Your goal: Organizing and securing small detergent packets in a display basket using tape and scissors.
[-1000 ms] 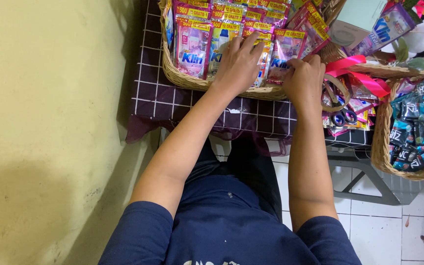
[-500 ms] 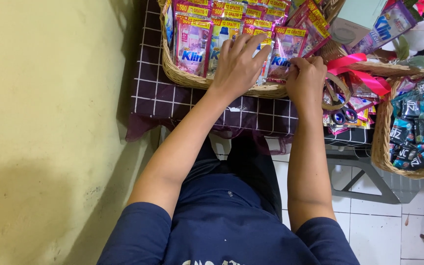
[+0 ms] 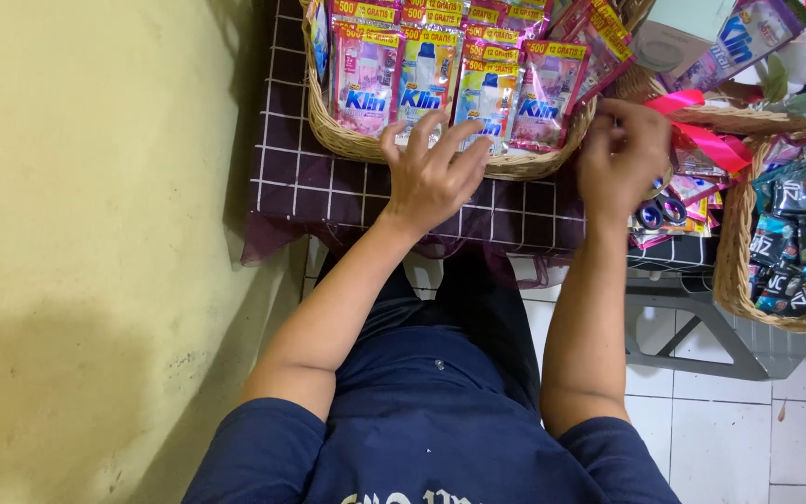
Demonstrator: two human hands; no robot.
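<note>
A wicker basket [image 3: 347, 145] on a dark checked tablecloth [image 3: 309, 187] holds several upright pink and blue detergent sachets [image 3: 365, 79]. My left hand [image 3: 431, 173] lies over the basket's front rim, fingers spread, with the fingertips touching the front row of sachets. My right hand [image 3: 622, 159] is at the basket's right end, fingers curled next to a pink ribbon [image 3: 715, 145]. Whether it pinches anything is hidden by the fingers. A pair of scissors [image 3: 659, 213] lies just below that hand.
A second wicker basket [image 3: 734, 271] at the right holds several dark sachets [image 3: 799, 233]. A pale box [image 3: 683, 37] sits at the top right. A yellow wall [image 3: 95, 233] stands on the left. A grey stool [image 3: 701, 317] and white floor tiles [image 3: 729, 439] lie below the table.
My right hand has left the sachet at the basket's right end and moved right, toward the pink ribbon. My left hand has slid slightly back toward the front rim.
</note>
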